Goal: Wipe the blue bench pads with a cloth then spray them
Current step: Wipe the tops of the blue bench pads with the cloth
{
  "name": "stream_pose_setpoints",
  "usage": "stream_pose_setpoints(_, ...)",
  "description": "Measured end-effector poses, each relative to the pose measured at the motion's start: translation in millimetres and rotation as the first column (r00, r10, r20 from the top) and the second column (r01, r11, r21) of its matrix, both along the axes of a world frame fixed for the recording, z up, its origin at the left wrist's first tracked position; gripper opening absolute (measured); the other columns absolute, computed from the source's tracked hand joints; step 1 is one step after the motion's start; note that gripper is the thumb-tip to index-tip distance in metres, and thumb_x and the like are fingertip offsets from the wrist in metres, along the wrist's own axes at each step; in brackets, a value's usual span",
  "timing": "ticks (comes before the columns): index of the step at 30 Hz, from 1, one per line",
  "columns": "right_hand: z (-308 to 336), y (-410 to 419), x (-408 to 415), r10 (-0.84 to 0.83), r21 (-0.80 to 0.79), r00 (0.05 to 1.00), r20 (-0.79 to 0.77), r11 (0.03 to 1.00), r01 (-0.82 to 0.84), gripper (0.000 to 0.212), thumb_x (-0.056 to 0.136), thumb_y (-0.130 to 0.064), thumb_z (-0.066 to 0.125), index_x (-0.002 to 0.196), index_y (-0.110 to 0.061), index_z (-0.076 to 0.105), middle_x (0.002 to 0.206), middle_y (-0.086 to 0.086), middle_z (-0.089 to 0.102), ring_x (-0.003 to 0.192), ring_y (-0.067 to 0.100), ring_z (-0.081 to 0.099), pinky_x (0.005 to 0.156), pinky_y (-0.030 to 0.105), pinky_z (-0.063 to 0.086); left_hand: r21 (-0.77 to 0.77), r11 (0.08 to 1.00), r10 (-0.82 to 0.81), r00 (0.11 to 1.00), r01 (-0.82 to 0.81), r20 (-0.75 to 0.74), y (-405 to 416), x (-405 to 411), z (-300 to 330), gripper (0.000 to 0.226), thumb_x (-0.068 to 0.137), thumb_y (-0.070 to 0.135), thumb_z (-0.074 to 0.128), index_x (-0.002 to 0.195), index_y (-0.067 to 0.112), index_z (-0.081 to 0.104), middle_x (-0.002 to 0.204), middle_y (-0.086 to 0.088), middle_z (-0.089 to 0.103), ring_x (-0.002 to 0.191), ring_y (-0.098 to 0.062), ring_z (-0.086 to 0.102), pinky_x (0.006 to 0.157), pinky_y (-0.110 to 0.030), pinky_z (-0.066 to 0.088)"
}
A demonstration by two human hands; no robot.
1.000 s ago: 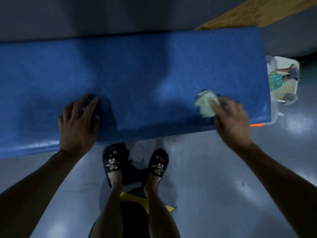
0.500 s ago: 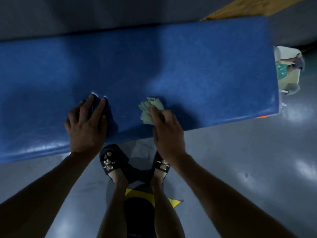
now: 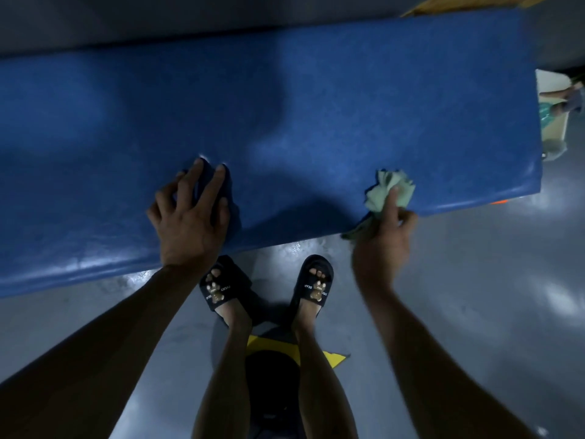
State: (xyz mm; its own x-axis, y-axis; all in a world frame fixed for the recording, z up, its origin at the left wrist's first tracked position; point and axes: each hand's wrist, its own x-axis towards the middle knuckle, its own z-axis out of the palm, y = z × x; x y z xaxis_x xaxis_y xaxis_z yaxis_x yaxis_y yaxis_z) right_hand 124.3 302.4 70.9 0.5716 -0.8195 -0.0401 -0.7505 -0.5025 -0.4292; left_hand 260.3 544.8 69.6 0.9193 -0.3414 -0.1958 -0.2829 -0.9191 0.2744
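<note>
The long blue vinyl bench pad (image 3: pixel 285 115) stretches across in front of both hands. The left hand (image 3: pixel 190 220) presses flat on its near part, fingers straight and spread, holding nothing. Well apart to its right, the right hand (image 3: pixel 384 239) sits at the pad's near edge with fingers curled round a crumpled pale green cloth (image 3: pixel 389 190), which bunches out beyond the fingertips onto the pad surface. Between and below the hands, two feet in black slide sandals (image 3: pixel 313 283) stand on the glossy grey floor (image 3: pixel 474 280).
</note>
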Motion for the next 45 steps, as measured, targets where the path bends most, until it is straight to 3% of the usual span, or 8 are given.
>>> stream_pose_setpoints(8, 19, 23, -10, 0.57, 0.138, 0.821, -0.034, 0.816, -0.561, 0.05, 0.094, -0.023, 0.05, 0.145, -0.024, 0.048, 0.113, 0.002, 0.051, 0.09, 0.018, 0.056, 0.069, 0.033, 0.05, -0.012, 1.0, -0.004, 1.0, 0.004, 0.008, 0, -2, -1, 0.052, 0.101, 0.04, 0.046, 0.152, 0.039, 0.032, 0.16, 0.003, 0.027, 0.135, -0.033, 0.024, 0.102, -0.052, 0.027)
stream_pose_setpoints(13, 20, -74, -5, 0.218, -0.029, 0.973, -0.081, 0.975, -0.221, 0.048, 0.092, -0.024, 0.051, 0.14, -0.021, 0.054, 0.11, 0.015, 0.05, 0.082, 0.034, 0.056, 0.073, 0.042, 0.05, -0.014, 1.0, -0.01, 1.0, 0.01, 0.016, 0, -1, -1, 0.052, 0.1, 0.041, 0.046, 0.151, 0.04, 0.034, 0.159, 0.004, 0.029, 0.132, -0.034, 0.027, 0.1, -0.051, 0.028)
stream_pose_setpoints(17, 12, -22, 20, 0.075, 0.015, 0.997, 0.003, 0.997, -0.075, 0.049, 0.092, -0.032, 0.043, 0.138, -0.02, 0.055, 0.102, -0.006, 0.051, 0.079, 0.011, 0.05, 0.079, 0.036, 0.05, -0.019, 1.0, 0.0, 1.0, 0.0, 0.012, 0, -1, -2, 0.051, 0.1, 0.041, 0.045, 0.15, 0.04, 0.034, 0.159, 0.004, 0.029, 0.133, -0.033, 0.027, 0.1, -0.051, 0.028)
stream_pose_setpoints(21, 6, 80, 35, 0.331, 0.002, 0.942, -0.062, 0.943, -0.331, 0.07, 0.083, -0.004, 0.054, 0.151, -0.015, 0.042, 0.111, 0.015, 0.05, 0.091, 0.032, 0.054, 0.067, 0.037, 0.047, -0.022, 1.0, -0.014, 0.999, 0.015, 0.032, 1, 1, -1, 0.05, 0.1, 0.04, 0.046, 0.149, 0.04, 0.037, 0.157, 0.003, 0.033, 0.128, -0.034, 0.03, 0.095, -0.05, 0.03)
stream_pose_setpoints(26, 20, 56, 38, 0.732, -0.004, 0.655, -0.189, 0.667, -0.745, 0.073, 0.074, -0.022, 0.076, 0.142, -0.023, 0.052, 0.107, 0.01, 0.054, 0.092, 0.03, 0.057, 0.063, 0.033, 0.047, -0.052, 0.998, -0.034, 0.999, 0.036, 0.033, 5, 8, 10, 0.049, 0.099, 0.04, 0.043, 0.147, 0.034, 0.042, 0.152, 0.0, 0.04, 0.124, -0.034, 0.035, 0.093, -0.047, 0.031)
stream_pose_setpoints(32, 21, -66, 30, 0.29, -0.071, 0.94, -0.179, 0.949, -0.306, 0.055, 0.089, -0.024, 0.047, 0.144, -0.025, 0.05, 0.106, 0.014, 0.044, 0.09, 0.038, 0.053, 0.075, 0.041, 0.048, -0.086, 0.995, -0.035, 0.996, 0.042, 0.082, 37, 35, 10, 0.054, 0.094, 0.037, 0.046, 0.146, 0.026, 0.043, 0.15, -0.004, 0.042, 0.129, -0.037, 0.036, 0.098, -0.048, 0.031)
stream_pose_setpoints(39, 5, 84, 64, 0.19, 0.005, 0.981, -0.031, 0.982, -0.19, 0.064, 0.081, -0.019, 0.045, 0.145, -0.018, 0.051, 0.109, 0.016, 0.052, 0.085, 0.034, 0.055, 0.066, 0.038, 0.05, 0.045, 0.994, -0.103, 0.99, 0.098, 0.1, 54, 43, -5, 0.056, 0.097, 0.045, 0.041, 0.151, 0.032, 0.035, 0.157, -0.002, 0.034, 0.128, -0.037, 0.034, 0.101, -0.052, 0.03)
stream_pose_setpoints(45, 21, 152, 86, 0.784, 0.074, 0.619, -0.043, 0.621, -0.781, 0.069, 0.076, -0.028, 0.074, 0.141, -0.032, 0.052, 0.112, 0.003, 0.056, 0.082, 0.028, 0.06, 0.053, 0.036, 0.056, 0.06, 0.991, -0.125, 0.989, 0.12, 0.082, 56, 44, -4, 0.059, 0.097, 0.045, 0.04, 0.153, 0.032, 0.031, 0.16, -0.002, 0.03, 0.128, -0.037, 0.033, 0.101, -0.052, 0.03)
